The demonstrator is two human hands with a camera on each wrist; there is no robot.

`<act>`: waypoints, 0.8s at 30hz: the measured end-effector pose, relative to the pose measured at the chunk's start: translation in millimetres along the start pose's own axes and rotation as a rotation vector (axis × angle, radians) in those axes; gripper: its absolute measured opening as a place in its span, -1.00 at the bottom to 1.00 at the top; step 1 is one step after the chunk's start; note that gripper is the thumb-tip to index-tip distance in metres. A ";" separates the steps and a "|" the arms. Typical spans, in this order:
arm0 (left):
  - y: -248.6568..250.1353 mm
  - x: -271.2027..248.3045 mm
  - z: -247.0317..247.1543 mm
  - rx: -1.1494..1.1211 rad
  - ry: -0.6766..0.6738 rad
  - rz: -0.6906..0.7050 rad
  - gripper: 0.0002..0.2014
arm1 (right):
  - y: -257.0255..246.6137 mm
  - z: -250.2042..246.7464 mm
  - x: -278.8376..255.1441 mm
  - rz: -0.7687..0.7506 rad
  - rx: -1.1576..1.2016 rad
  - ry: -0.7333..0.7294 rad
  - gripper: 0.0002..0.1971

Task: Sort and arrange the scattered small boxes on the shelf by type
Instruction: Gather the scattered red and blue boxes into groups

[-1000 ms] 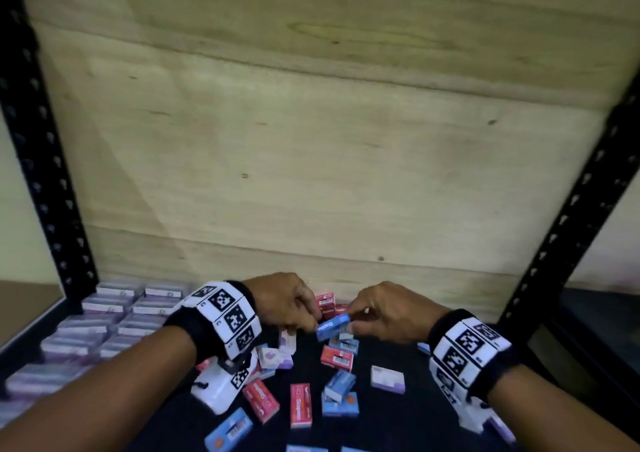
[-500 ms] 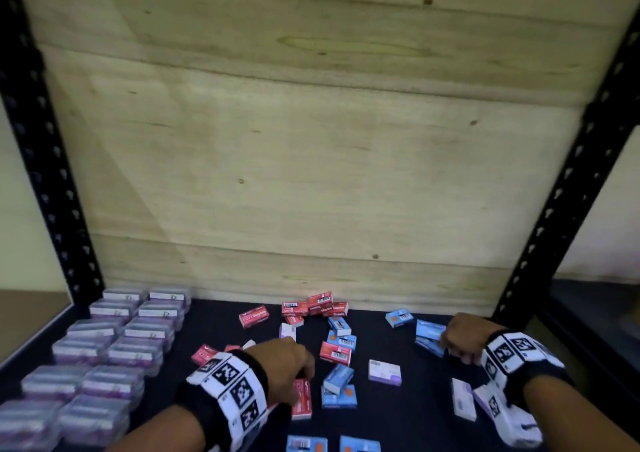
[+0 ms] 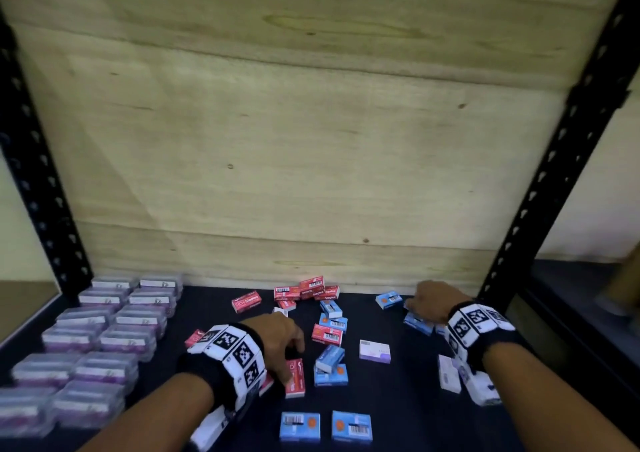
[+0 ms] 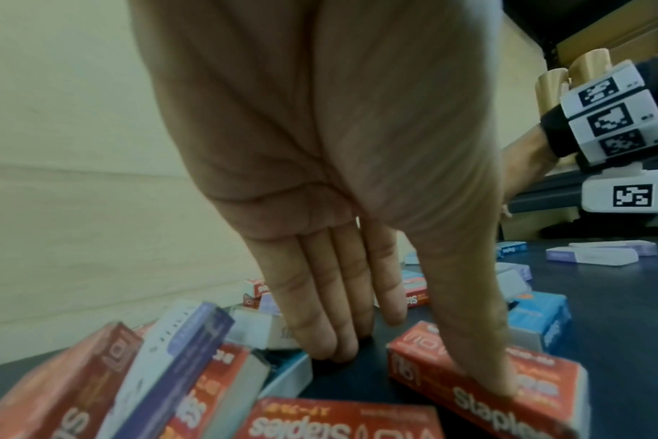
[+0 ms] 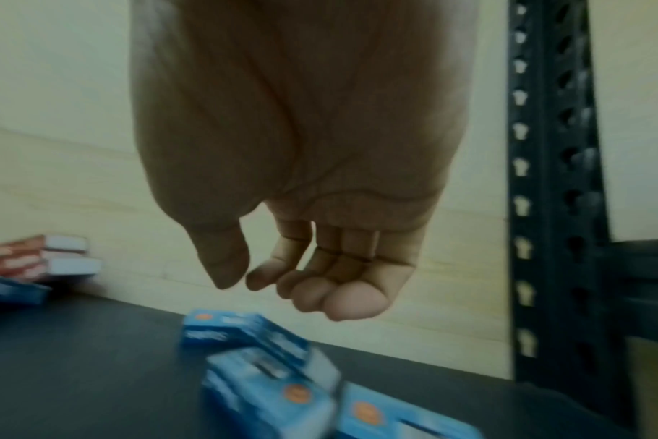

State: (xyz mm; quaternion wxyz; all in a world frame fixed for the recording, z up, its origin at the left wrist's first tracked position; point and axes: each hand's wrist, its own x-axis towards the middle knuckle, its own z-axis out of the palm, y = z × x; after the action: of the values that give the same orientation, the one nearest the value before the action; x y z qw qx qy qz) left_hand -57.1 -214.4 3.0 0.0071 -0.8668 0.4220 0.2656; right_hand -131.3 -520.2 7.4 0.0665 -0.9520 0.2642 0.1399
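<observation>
- Since half a second ago the left hand (image 3: 277, 339) has reached down to a red staples box (image 3: 295, 379) mid-shelf, and the right hand (image 3: 434, 301) has barely shifted.
- Left hand: fingers straight, thumb pressing on top of that red box (image 4: 489, 383), gripping nothing.
- Right hand (image 5: 301, 208): empty, fingers loosely curled, hovering just above the blue boxes (image 5: 267, 383) near the right post.
- More red boxes (image 3: 304, 290) lie against the back wall.
- 2 blue boxes (image 3: 325, 425) sit at the front.
- Purple-labelled clear cases (image 3: 104, 330) stand in rows at left.
</observation>
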 end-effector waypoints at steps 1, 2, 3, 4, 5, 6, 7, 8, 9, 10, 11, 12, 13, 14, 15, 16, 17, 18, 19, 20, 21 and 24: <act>0.9 0.9 -0.5 0.011 -0.005 0.001 -0.42 | -12.9 0.3 0.4 -0.063 0.020 0.008 -0.68; 1.6 1.9 -1.0 0.020 -0.012 0.002 -0.42 | -26.9 2.0 1.1 -0.114 0.042 0.001 -0.64; 2.2 2.8 -1.6 0.023 -0.016 0.003 -0.42 | -41.4 4.3 2.1 -0.156 0.056 -0.024 -0.57; 2.3 3.4 -2.3 0.023 -0.019 0.004 -0.41 | -56.2 7.1 2.5 -0.188 0.060 -0.063 -0.49; 2.0 3.9 -2.7 0.020 -0.017 0.004 -0.41 | -69.7 9.9 2.8 -0.212 0.052 -0.097 -0.42; 1.3 4.1 -3.1 0.011 -0.016 0.002 -0.41 | -82.5 12.3 3.1 -0.224 0.038 -0.119 -0.39; 0.1 4.1 -3.1 0.003 -0.016 -0.002 -0.41 | -93.7 15.6 3.6 -0.232 0.025 -0.128 -0.38; 0.0 4.3 -3.2 -0.002 -0.016 -0.004 -0.40 | -103.1 18.1 4.6 -0.243 0.007 -0.126 -0.38; -0.1 4.2 -2.9 0.000 -0.017 -0.004 -0.40 | -111.3 20.6 6.0 -0.261 -0.017 -0.121 -0.39; 0.8 4.0 -2.9 0.007 -0.020 -0.002 -0.40 | -117.4 22.5 7.1 -0.272 -0.050 -0.113 -0.40; 1.3 4.0 -2.5 0.013 -0.022 0.000 -0.40 | -122.0 24.4 8.5 -0.276 -0.086 -0.104 -0.42; 1.1 3.8 -1.8 0.015 -0.022 0.001 -0.40 | -125.3 26.0 9.7 -0.272 -0.118 -0.092 -0.43; 0.6 3.9 -1.4 0.014 -0.020 0.003 -0.40 | -127.3 26.8 11.0 -0.266 -0.139 -0.079 -0.47; -0.7 3.8 -0.7 0.007 -0.015 0.003 -0.40 | -128.2 27.5 12.1 -0.266 -0.153 -0.074 -0.50; -1.9 4.2 -0.1 -0.004 -0.011 0.002 -0.40 | -127.3 26.6 12.3 -0.267 -0.163 -0.077 -0.54; -3.0 4.3 0.4 -0.016 -0.011 -0.002 -0.40 | -125.1 25.5 13.1 -0.268 -0.171 -0.085 -0.55; -4.1 4.8 0.9 -0.024 -0.015 -0.005 -0.40 | -121.0 24.3 14.6 -0.263 -0.175 -0.090 -0.53; -4.3 5.2 0.8 -0.026 -0.020 -0.007 -0.40 | -115.1 22.3 16.1 -0.253 -0.181 -0.090 -0.50; -3.9 5.8 0.8 -0.028 -0.024 -0.006 -0.40 | -107.6 20.7 17.3 -0.237 -0.190 -0.089 -0.48; -3.4 6.2 0.1 -0.029 -0.024 -0.004 -0.40 | -99.0 19.0 18.2 -0.219 -0.202 -0.081 -0.47; -3.1 7.2 -0.8 -0.031 -0.023 -0.001 -0.40 | -89.0 17.9 19.3 -0.200 -0.217 -0.068 -0.48; -3.1 8.7 -3.3 -0.032 -0.033 0.007 -0.41 | -57.1 17.2 19.3 -0.156 -0.261 -0.035 -0.57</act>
State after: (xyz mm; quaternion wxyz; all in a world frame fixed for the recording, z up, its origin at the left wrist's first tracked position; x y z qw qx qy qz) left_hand -48.9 -219.5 1.1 -0.0005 -0.8607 0.4207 0.2868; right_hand -89.7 -477.5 -11.8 -0.0427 -0.9676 0.1679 0.1839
